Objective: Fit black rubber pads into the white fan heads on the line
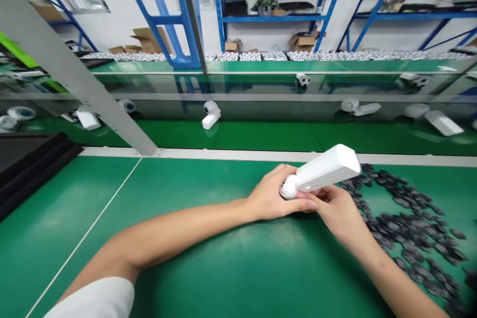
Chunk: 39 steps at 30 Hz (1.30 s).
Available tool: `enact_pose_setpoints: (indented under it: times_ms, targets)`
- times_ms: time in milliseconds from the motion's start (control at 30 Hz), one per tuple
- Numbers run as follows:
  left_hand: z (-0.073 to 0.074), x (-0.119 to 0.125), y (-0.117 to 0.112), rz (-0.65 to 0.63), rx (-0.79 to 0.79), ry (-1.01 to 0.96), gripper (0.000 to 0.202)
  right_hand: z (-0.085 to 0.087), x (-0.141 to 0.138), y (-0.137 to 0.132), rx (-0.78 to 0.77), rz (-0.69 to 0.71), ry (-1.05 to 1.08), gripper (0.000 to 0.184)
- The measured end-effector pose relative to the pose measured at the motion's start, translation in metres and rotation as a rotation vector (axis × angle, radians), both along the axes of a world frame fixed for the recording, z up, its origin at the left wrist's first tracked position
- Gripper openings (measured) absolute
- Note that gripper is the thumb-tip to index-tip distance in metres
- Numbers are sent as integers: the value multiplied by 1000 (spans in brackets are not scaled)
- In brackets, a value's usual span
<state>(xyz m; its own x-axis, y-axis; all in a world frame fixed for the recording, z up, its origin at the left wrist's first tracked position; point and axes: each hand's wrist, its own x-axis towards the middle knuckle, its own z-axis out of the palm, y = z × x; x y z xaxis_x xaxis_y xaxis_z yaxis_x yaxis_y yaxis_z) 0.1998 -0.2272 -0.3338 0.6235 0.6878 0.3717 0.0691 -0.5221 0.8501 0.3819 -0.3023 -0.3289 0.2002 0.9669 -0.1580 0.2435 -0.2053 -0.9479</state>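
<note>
A white security camera with a round head and a long flat arm is held just above the green bench, its arm tilted up to the right. My left hand is closed around the round head. Beneath the camera's arm, my right hand has its fingers pinched together close to my left fingertips. What sits between those right fingers is hidden. To the right of my right hand lie many small flat black pieces, spread over the bench in a loose heap.
Behind the bench's pale edge runs a green conveyor carrying several white cameras, one of them a small camera. A grey post rises at left, beside a black tray. Farther back stand an upturned blue stool and blue shelves.
</note>
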Motion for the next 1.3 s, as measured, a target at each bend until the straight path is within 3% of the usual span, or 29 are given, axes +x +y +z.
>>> enact_pose_setpoints:
  times_ms: [267, 500, 733, 867, 1000, 1067, 1167, 1300]
  targets:
    - [1, -1, -3, -18, 6, -15, 53, 1, -2, 0, 57, 72, -43, 34]
    - [-2, 2, 3, -17, -253, -100, 43, 6, 2, 0, 250, 237, 13, 38]
    - [2, -4, 9, -29, -356, -134, 29, 9, 12, 4, 231, 285, 16, 51]
    - [3, -4, 31, 154, -384, -41, 42, 15, 45, 12, 237, 191, -126, 52]
    - [11, -19, 83, 369, -315, 5, 41, 29, 78, 6, 22, 404, -451, 32]
    - [20, -39, 114, 480, -236, 54, 39, 35, 84, 0, -93, 527, -497, 25]
    - [36, -82, 151, 676, -52, 191, 43, 38, 80, -8, -148, 593, -562, 23]
    - [43, -123, 167, 841, 129, 388, 46, 33, 69, -12, -134, 597, -692, 18]
